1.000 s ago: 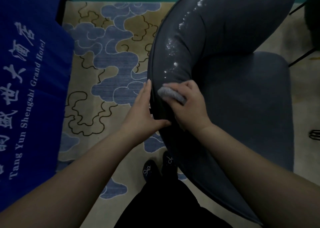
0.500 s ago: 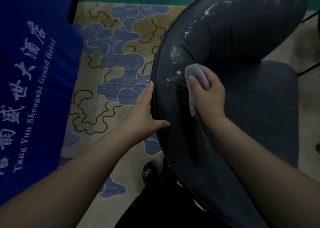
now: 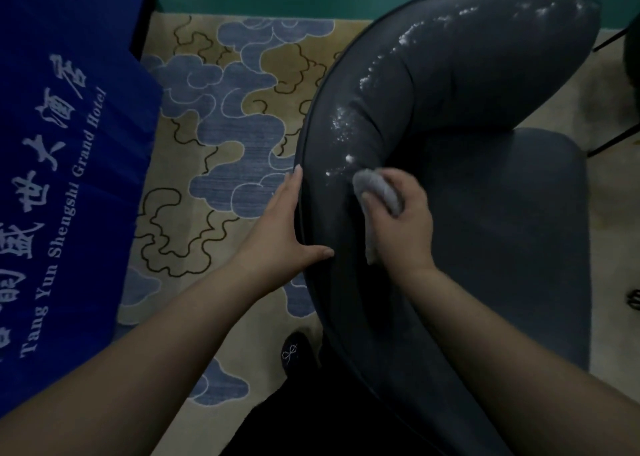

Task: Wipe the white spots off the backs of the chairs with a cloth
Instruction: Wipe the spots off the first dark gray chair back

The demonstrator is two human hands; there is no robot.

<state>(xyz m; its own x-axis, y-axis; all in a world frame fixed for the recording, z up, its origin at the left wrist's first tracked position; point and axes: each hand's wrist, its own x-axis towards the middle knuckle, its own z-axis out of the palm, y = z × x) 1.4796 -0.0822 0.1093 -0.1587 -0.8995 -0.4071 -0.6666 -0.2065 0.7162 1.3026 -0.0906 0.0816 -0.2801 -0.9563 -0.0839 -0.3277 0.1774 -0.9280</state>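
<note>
A dark grey chair with a curved padded back fills the right half of the head view. White spots run along the top of the back from near my hands up to the far end. My right hand grips a grey cloth and presses it on the inner side of the back, just below the nearest spots. My left hand rests flat on the outer rim of the back, fingers straight, thumb across the top.
A blue tablecloth with white lettering hangs at the left. Patterned carpet lies between it and the chair. The chair seat is at right. Thin black legs of another chair show at the far right. My shoe is below.
My right hand carried the cloth up the chair back, then back down a little, and its fingers now curl round the cloth. The left hand has stayed on the rim.
</note>
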